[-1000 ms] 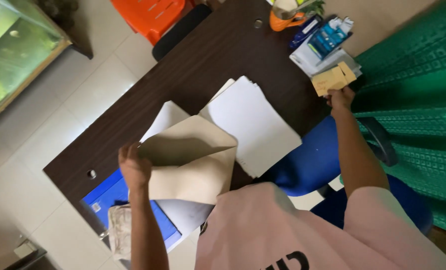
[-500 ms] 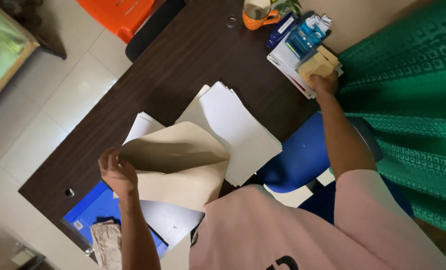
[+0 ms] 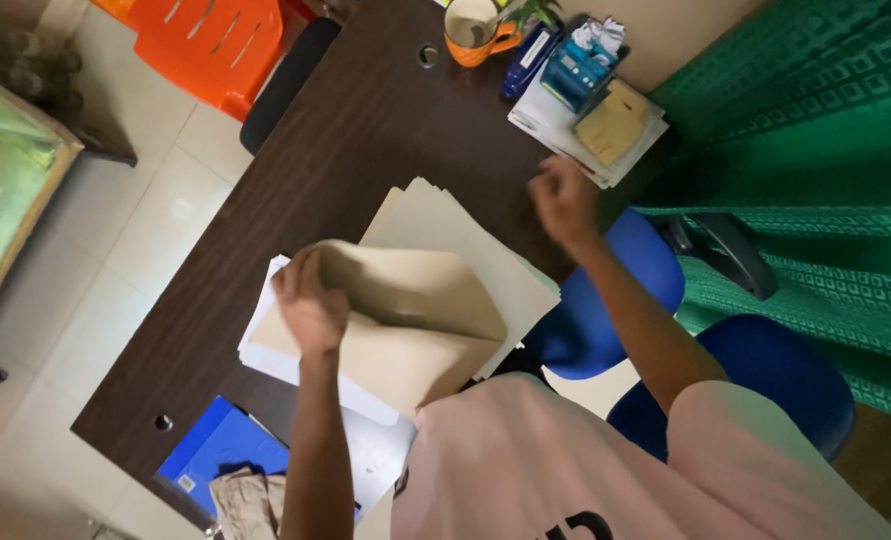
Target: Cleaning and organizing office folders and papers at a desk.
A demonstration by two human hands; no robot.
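Manila-coloured folder (image 3: 405, 320) sits low and centre in the frame on the dark desk (image 3: 365, 130), its flap pinched up by the left hand (image 3: 310, 305); best to lift that flap slowly so the sheets underneath stay squared. Further up, the right hand (image 3: 562, 200) hovers loosely curled, holding nothing, arm stretched toward the upper right.

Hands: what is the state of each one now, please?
Left hand: closed on the beige folder flap.
Right hand: loosely curled, holding nothing, above the desk.
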